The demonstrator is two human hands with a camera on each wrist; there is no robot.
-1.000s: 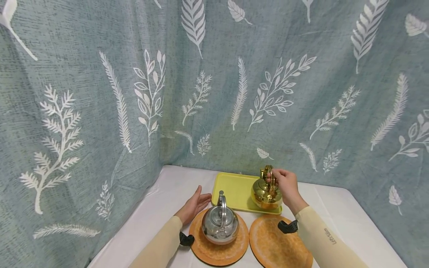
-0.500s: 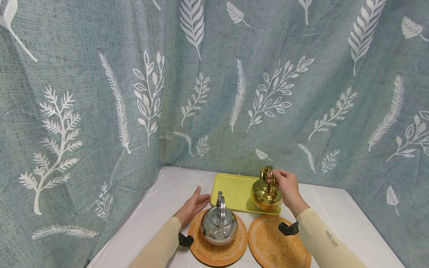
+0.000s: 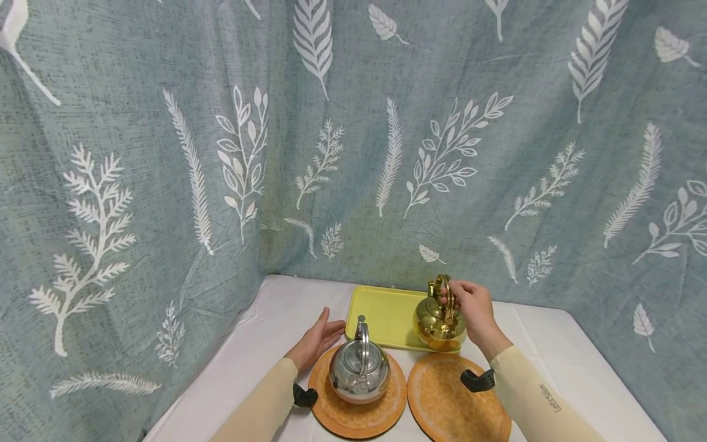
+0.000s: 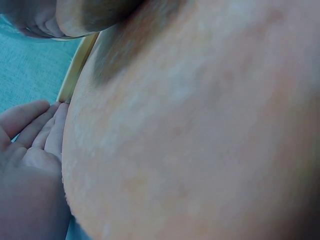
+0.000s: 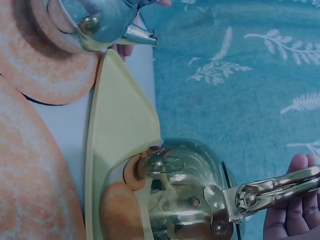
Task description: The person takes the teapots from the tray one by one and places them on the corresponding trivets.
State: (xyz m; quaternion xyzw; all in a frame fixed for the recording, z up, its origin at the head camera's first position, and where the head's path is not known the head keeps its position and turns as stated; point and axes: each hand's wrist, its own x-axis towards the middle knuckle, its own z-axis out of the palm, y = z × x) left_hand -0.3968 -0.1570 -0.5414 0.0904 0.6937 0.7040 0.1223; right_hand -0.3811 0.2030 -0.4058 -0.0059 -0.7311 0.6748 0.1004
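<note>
My right hand (image 3: 474, 308) grips the top handle of a shiny gold kettle (image 3: 439, 322) by its fingers. The kettle stands upright at the right end of a yellow tray (image 3: 381, 313); whether its base touches the tray, I cannot tell. My left hand (image 3: 316, 344) is held flat, fingers extended, with the fingertips at the tray's left front corner; the left wrist view shows its palm (image 4: 35, 180). Close beside it, a silver kettle (image 3: 359, 371) with a raised handle sits on a round orange mat (image 3: 397, 405). The gold kettle's far side is hidden.
Another round orange mat (image 3: 453, 399) lies at the front right, before the tray, close to the first mat. White cloth (image 3: 530, 331) covers the table. A blue-green leaf-patterned curtain (image 3: 353, 153) hangs behind and along the sides.
My right hand and the gold kettle have shifted slightly rightward against the tray. The left hand and silver kettle hold their places, while the head view has moved a little.
</note>
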